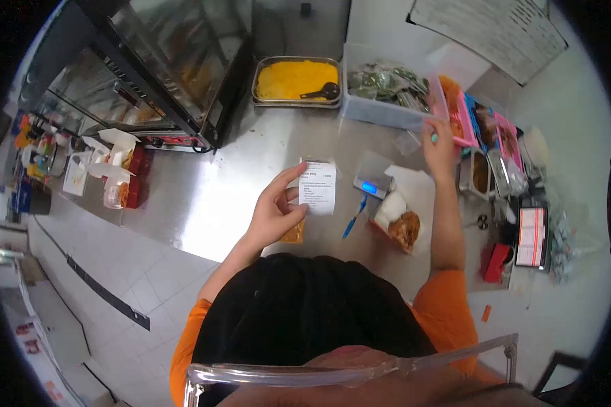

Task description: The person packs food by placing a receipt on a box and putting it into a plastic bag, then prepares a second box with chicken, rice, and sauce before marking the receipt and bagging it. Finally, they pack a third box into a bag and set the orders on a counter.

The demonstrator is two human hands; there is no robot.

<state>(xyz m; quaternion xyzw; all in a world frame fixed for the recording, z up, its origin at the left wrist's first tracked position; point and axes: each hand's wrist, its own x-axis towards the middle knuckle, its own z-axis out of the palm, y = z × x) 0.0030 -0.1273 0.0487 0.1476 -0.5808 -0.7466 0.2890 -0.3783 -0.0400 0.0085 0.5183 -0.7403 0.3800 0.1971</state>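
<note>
My left hand [276, 207] pinches a white printed slip [318, 188] between thumb and fingers above the steel counter. An orange-brown packet [293, 233] shows just under that hand. At the front corner of a clear plastic tub [387, 114], my right hand [439, 146] has its fingers curled, with a small green spot at them; what they grip is unclear. A clear plastic piece [407, 143] lies beside these fingers. Between the hands are a scale [372, 178] with a lit blue display, a blue pen [354, 218] and a paper food box [404, 210] holding white rice and brown shredded food.
A metal tray [256, 95] of yellow food with a black spoon stands at the back. Bagged greens [390, 85] fill the tub. Pink baskets [463, 132] line the right side. A glass display warmer [163, 74] and red food boxes [134, 180] stand left.
</note>
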